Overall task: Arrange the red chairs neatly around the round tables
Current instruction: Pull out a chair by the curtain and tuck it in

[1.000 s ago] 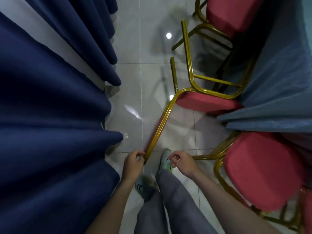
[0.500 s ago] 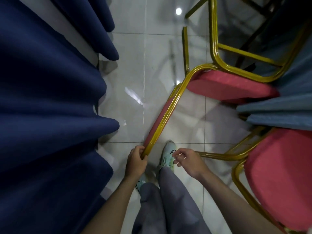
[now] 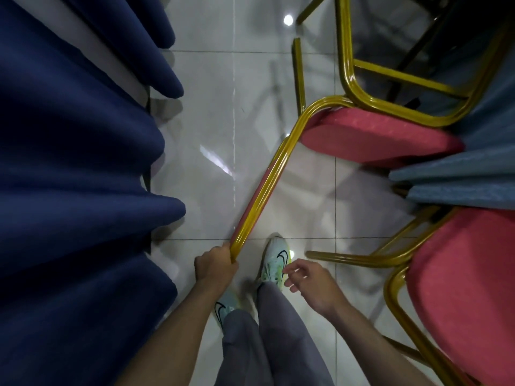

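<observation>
Item: red chair (image 3: 376, 137), gold frame, on the tiled floor (image 3: 211, 112), seat partly under the tablecloth (image 3: 459, 176) hem toward the floor's right side. Our left hand (image 3: 216, 264): fingers clamped on its backrest rail. Our right hand (image 3: 312, 282): fingers apart, holding nothing. We judge a straight, level push best, squaring it beside the second chair (image 3: 468, 288) at lower right.

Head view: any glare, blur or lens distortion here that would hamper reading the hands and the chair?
Head view: dim overall, with a bright lamp reflection and a streak of glare on the glossy floor tiles; wide-angle bending bulges the blue drapes at the left edge; the right hand looks slightly motion-blurred; the left hand, gripping the backrest of the red chair, is sharp enough to read.
</observation>
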The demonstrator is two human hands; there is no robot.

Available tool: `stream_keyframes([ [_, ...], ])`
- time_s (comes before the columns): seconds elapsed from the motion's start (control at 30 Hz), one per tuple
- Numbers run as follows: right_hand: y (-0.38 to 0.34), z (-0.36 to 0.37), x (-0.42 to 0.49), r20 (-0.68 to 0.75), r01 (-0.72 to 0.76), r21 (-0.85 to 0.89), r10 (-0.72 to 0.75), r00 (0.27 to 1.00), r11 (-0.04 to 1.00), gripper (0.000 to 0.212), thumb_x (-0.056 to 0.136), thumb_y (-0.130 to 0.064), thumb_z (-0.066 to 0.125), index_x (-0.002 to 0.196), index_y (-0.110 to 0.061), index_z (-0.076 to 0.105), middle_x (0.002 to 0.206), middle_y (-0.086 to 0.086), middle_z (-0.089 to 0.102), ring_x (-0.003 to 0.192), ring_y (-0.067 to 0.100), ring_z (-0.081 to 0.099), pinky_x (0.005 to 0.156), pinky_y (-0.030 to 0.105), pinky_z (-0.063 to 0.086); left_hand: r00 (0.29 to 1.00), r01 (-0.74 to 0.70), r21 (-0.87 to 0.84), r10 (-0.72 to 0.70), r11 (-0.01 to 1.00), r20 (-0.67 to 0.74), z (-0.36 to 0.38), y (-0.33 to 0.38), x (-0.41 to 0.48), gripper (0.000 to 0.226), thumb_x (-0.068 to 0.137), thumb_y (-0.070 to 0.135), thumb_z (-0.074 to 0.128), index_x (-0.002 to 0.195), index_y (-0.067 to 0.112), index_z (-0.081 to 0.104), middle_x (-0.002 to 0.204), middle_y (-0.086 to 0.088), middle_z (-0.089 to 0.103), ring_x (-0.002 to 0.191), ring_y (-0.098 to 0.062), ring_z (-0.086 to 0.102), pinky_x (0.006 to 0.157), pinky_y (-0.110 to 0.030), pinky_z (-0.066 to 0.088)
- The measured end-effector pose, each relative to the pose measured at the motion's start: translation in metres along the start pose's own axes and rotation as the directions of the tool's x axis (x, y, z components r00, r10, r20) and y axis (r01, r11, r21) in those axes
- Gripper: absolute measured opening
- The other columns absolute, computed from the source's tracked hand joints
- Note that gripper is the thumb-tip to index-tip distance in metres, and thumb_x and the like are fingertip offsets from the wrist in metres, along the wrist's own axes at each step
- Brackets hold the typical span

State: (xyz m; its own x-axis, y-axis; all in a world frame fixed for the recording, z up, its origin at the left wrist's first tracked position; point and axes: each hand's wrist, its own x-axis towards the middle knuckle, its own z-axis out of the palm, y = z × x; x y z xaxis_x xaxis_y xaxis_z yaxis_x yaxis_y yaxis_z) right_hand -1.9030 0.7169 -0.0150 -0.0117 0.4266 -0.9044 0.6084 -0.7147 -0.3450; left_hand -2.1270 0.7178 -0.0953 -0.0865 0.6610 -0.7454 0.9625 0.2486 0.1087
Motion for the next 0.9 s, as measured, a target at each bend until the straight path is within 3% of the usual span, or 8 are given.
stream_keyframes([
  [0.37, -0.007, -0.004, -0.040, -0.023, -0.030, -0.012, 0.030, 0.999, 0.999, 0.021, 0.097, -0.014, 0.054, 0.098, -0.024, 0.072, 0.087, -0.002, 0.077, 0.083, 0.016, 0.071, 0.079, 0.033, 0.055, 0.990, -0.046, -0.145, 0.065, 0.988, 0.124, -0.062, -0.004, -0.007, 0.026, 0.092, 0.040, 0.066, 0.115, 0.027, 0.066, 0.104, -0.002, 0.071, 0.093, -0.025, 0.067, 0.085, -0.037, 0.057],
  [0.5, -0.018, 0.001, -0.060, -0.030, 0.005, -0.016, -0.005, 1.000, 1.000, 0.017, 0.099, -0.017, 0.056, 0.099, -0.022, 0.072, 0.090, -0.001, 0.077, 0.084, 0.016, 0.072, 0.078, 0.032, 0.056, 0.983, -0.109, -0.170, 0.131, 0.979, 0.125, -0.089, 0.002, -0.025, 0.019, 0.093, 0.041, 0.064, 0.107, 0.029, 0.064, 0.098, 0.002, 0.069, 0.087, -0.020, 0.065, 0.076, -0.031, 0.051],
  [0.57, -0.024, 0.006, -0.069, -0.033, 0.015, -0.019, -0.015, 0.999, 1.000, 0.015, 0.100, -0.018, 0.057, 0.100, -0.022, 0.072, 0.096, 0.001, 0.076, 0.090, 0.018, 0.072, 0.079, 0.031, 0.056, 0.979, -0.129, -0.165, 0.152, 0.978, 0.135, -0.099, 0.008, -0.035, 0.016, 0.091, 0.039, 0.064, 0.103, 0.029, 0.064, 0.095, 0.002, 0.068, 0.085, -0.020, 0.064, 0.076, -0.031, 0.051],
  [0.7, -0.045, 0.016, -0.091, -0.050, 0.060, -0.019, -0.061, 0.997, 0.998, 0.014, 0.098, -0.019, 0.060, 0.102, -0.022, 0.074, 0.102, -0.004, 0.074, 0.096, 0.013, 0.068, 0.085, 0.026, 0.054, 0.969, -0.162, -0.177, 0.191, 0.971, 0.159, -0.121, 0.017, -0.063, 0.015, 0.090, 0.036, 0.064, 0.103, 0.027, 0.066, 0.099, 0.000, 0.070, 0.092, -0.023, 0.066, 0.089, -0.039, 0.056],
  [0.8, -0.060, 0.026, -0.106, -0.043, 0.112, 0.000, -0.112, 0.993, 0.994, 0.013, 0.096, -0.019, 0.063, 0.095, -0.030, 0.069, 0.088, -0.011, 0.071, 0.079, -0.004, 0.065, 0.068, 0.008, 0.047, 0.965, -0.176, -0.176, 0.205, 0.969, 0.166, -0.130, 0.024, -0.086, 0.021, 0.087, 0.039, 0.067, 0.105, 0.026, 0.068, 0.102, 0.000, 0.071, 0.094, -0.024, 0.066, 0.089, -0.037, 0.055],
  [0.83, -0.066, 0.030, -0.112, -0.039, 0.125, -0.007, -0.125, 0.991, 0.992, 0.014, 0.095, -0.020, 0.064, 0.093, -0.033, 0.066, 0.086, -0.012, 0.069, 0.076, -0.006, 0.063, 0.063, 0.006, 0.044, 0.964, -0.179, -0.176, 0.208, 0.968, 0.163, -0.133, 0.026, -0.095, 0.024, 0.086, 0.042, 0.068, 0.104, 0.026, 0.069, 0.101, 0.000, 0.071, 0.094, -0.024, 0.066, 0.087, -0.036, 0.055],
  [0.9, -0.073, 0.038, -0.124, -0.007, 0.134, -0.020, -0.134, 0.991, 0.991, 0.012, 0.091, -0.025, 0.067, 0.094, -0.036, 0.062, 0.091, -0.012, 0.069, 0.081, -0.002, 0.063, 0.068, 0.011, 0.046, 0.960, -0.194, -0.169, 0.223, 0.966, 0.170, -0.136, 0.029, -0.111, 0.028, 0.084, 0.048, 0.070, 0.099, 0.025, 0.069, 0.097, 0.001, 0.070, 0.090, -0.022, 0.066, 0.082, -0.035, 0.054],
])
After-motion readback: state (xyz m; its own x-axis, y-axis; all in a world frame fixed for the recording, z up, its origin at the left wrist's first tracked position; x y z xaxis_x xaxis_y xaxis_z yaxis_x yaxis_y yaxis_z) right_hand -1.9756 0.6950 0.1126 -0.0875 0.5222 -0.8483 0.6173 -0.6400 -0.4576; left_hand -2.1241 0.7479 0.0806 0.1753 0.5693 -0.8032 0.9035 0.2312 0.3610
